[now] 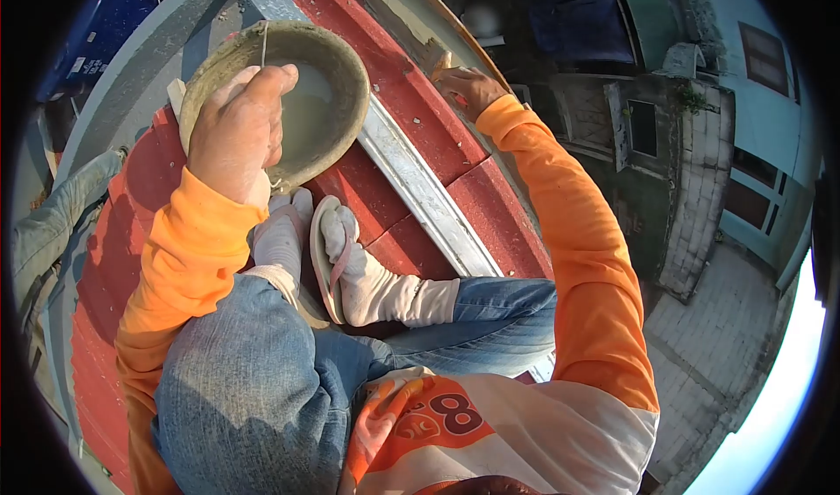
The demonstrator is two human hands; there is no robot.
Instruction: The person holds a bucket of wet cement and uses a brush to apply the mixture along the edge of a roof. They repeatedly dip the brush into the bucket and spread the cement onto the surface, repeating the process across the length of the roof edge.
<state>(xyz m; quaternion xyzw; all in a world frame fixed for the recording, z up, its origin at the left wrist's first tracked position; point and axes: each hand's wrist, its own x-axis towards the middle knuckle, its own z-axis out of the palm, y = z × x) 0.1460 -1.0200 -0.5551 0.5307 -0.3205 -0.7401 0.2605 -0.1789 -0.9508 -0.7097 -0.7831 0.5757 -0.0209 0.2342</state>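
My left hand (238, 132) is closed over a round, mortar-crusted basin (347, 71), gripping the thin string handle (265, 42) that runs from its rim. Greyish liquid (306, 115) lies in the bottom of the basin. Out at the far right, my right hand (471, 89) is closed on a small tan, brush-like tool (440, 61). That tool is against a grey cemented strip (407, 10) beside the red roofing; its exact kind is hard to make out.
I sit on red metal roofing (437, 158) crossed by a silver metal bar (429, 184). My sandalled foot (337, 241) rests near the basin. A grey curved beam (131, 75) runs on the left, with a blue container (96, 31) beyond it. Past the right edge, buildings (647, 128) lie far below.
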